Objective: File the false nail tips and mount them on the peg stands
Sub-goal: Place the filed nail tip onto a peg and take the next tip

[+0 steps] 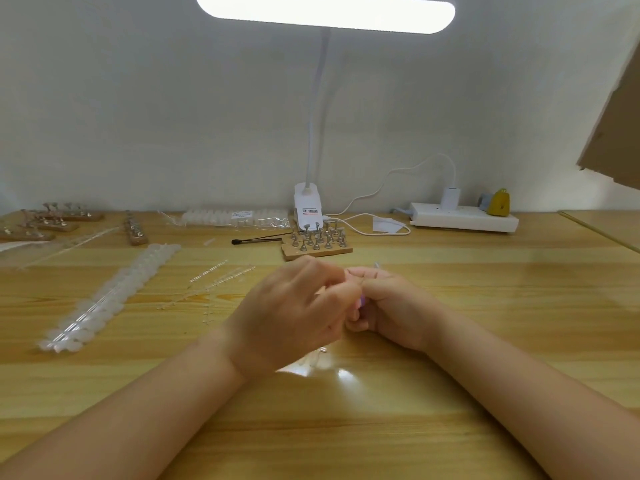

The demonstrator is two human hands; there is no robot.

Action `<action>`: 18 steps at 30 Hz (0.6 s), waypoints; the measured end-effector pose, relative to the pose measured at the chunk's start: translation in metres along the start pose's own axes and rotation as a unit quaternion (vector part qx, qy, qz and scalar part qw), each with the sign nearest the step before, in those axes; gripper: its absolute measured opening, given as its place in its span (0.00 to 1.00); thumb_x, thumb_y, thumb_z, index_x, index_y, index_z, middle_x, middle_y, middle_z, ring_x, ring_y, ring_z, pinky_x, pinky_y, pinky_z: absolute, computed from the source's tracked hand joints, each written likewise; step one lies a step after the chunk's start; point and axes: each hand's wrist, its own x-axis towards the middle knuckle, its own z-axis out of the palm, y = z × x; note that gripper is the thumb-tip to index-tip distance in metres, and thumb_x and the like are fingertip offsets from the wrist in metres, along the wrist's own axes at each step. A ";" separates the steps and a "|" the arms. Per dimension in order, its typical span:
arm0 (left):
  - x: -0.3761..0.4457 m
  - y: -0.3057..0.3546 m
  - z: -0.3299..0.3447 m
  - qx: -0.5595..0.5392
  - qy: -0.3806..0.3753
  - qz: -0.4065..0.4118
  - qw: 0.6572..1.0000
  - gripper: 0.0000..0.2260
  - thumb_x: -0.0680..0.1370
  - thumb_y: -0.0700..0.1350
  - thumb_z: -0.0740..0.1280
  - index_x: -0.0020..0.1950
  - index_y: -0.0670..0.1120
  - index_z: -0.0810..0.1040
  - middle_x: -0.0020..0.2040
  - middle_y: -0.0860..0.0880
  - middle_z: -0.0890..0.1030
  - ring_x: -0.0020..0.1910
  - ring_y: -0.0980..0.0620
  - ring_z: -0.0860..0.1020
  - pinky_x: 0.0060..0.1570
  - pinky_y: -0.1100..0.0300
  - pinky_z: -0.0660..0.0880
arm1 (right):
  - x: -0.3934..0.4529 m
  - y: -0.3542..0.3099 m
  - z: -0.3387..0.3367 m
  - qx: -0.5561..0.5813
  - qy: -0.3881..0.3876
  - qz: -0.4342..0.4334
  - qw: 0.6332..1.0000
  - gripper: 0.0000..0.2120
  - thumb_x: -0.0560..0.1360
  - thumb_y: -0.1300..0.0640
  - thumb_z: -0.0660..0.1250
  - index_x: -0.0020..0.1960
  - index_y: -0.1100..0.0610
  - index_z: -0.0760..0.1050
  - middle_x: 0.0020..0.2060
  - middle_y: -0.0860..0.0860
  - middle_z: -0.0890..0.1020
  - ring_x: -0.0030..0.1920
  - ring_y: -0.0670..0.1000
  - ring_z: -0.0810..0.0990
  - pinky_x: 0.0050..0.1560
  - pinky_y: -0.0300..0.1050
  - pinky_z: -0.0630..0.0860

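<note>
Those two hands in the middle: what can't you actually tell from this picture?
Head view, three gaps:
- What the left hand and right hand hold: curled fingers cover all but a purple sliver.
- Nail tips on the near peg stand: too small to tell.
- Label on the lamp base: print too small to read.

My bench [450, 306] is honey-yellow wood with streaky grain. The lamp [309, 206] and power strip [464, 221] are white, the nail tips [104, 299] milky clear, the pegs [317, 239] grey on tan board, the file [362, 301] purple.
</note>
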 end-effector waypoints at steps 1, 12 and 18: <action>0.000 0.000 0.001 0.005 -0.016 -0.013 1.000 0.11 0.74 0.37 0.67 0.53 0.46 0.71 0.47 0.45 0.75 0.38 0.46 0.77 0.39 0.55 0.76 | -0.001 -0.001 0.000 0.001 -0.003 0.002 1.000 0.12 0.74 0.55 0.62 0.32 0.52 0.75 0.29 0.48 0.70 0.29 0.45 0.68 0.28 0.36 0.64; -0.018 -0.027 -0.001 0.059 -0.162 -0.360 0.917 0.14 0.81 0.52 0.60 0.60 0.46 0.77 0.52 0.47 0.77 0.53 0.47 0.72 0.53 0.56 0.69 | 0.002 0.000 0.002 0.031 0.130 0.010 0.991 0.10 0.68 0.53 0.69 0.38 0.60 0.75 0.23 0.46 0.68 0.25 0.44 0.65 0.22 0.34 0.60; 0.005 0.000 -0.011 -0.281 0.004 -0.405 0.870 0.13 0.72 0.55 0.68 0.54 0.53 0.81 0.45 0.57 0.81 0.49 0.57 0.79 0.49 0.61 0.77 | 0.005 0.002 0.002 0.033 0.144 0.006 0.989 0.11 0.67 0.50 0.70 0.36 0.58 0.76 0.24 0.47 0.65 0.26 0.45 0.64 0.21 0.35 0.59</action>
